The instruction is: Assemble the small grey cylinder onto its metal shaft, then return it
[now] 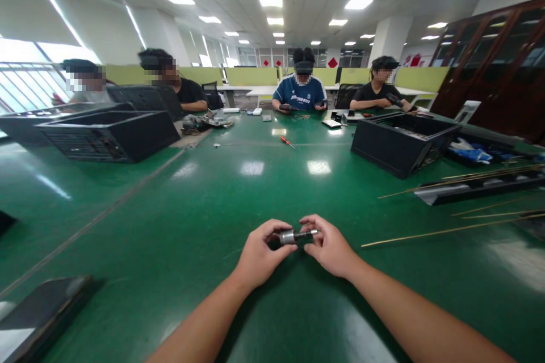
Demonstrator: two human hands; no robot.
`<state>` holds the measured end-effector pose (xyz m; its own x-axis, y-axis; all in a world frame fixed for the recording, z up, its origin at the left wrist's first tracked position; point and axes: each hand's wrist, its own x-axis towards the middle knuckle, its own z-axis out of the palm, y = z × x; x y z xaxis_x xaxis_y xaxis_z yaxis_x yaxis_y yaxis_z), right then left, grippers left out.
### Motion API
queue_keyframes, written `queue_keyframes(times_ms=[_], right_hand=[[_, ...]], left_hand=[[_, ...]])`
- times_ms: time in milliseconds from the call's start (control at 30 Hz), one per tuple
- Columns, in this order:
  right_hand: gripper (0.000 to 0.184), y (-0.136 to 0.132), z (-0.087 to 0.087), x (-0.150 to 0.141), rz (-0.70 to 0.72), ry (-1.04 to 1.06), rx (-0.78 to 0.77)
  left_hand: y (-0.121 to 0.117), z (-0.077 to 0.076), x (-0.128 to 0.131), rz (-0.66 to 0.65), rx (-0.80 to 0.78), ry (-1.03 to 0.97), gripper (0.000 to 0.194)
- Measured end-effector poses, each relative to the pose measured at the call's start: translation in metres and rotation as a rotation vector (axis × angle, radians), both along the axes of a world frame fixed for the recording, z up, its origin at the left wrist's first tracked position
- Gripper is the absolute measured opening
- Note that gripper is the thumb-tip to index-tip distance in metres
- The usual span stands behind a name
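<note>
Both bare hands meeting over the near middle of the green tabletop (213, 193), a small cylindrical metal part (293, 236) lying sideways between them. Left hand (258, 252) pinching its silvery barrel, thumb on the near side, fingers curling over the far side. Right hand (334, 247) curving around the dark section and thin bright tip, index finger and thumb bending in from opposite sides; cannot tell how firmly they are pressing. Part appearing to be held just above the surface. Beyond the hands, an orange-handled screwdriver (286, 140) is lying near the table's far end. One open black computer case (110, 136) is sitting to the left, another black case (400, 144) to the right. Thin yellowish rods (426, 234) are reaching in from the right edge, some over a dark metal channel (477, 188). A dark flat panel (46, 312) is resting at lower left. Across the table, a person in a blue shirt (300, 93) is sitting with hands over small items, three more people sitting to either side
</note>
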<state>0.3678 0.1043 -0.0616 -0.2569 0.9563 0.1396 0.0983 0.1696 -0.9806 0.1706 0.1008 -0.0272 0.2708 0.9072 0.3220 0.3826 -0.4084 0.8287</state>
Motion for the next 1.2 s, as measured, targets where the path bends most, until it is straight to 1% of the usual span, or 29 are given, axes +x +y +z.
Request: queue_keyframes(times_ms=[167,333,500,600,700,800,933,1200], right_hand=[[0.043,-0.005,0.006,0.0,-0.019,-0.027,-0.021],[0.035,-0.007,0.008,0.0,-0.023,-0.028,-0.034],[0.028,-0.007,0.007,0.0,-0.018,0.005,-0.01],[0.024,-0.007,0.008,0.0,-0.024,-0.03,0.001],[0.02,-0.008,0.01,-0.001,-0.033,-0.045,0.025],[0.016,-0.008,0.013,-0.001,-0.033,-0.016,0.037],[0.014,-0.008,0.014,-0.001,-0.037,0.003,0.03],[0.012,-0.007,0.011,-0.001,-0.034,0.015,0.022]], left_hand=[[-0.001,-0.002,0.0,-0.039,0.06,0.006,0.026],[-0.002,-0.004,-0.001,-0.056,0.024,-0.027,0.026],[-0.001,-0.003,0.0,-0.08,0.038,-0.021,0.026],[-0.001,-0.004,0.0,-0.082,0.049,-0.007,0.026],[-0.002,-0.004,0.0,-0.079,0.062,-0.001,0.026],[-0.002,-0.004,0.001,-0.072,0.068,0.0,0.026],[-0.002,-0.004,0.001,-0.067,0.065,-0.011,0.025],[-0.002,-0.005,0.001,-0.058,0.071,-0.007,0.025]])
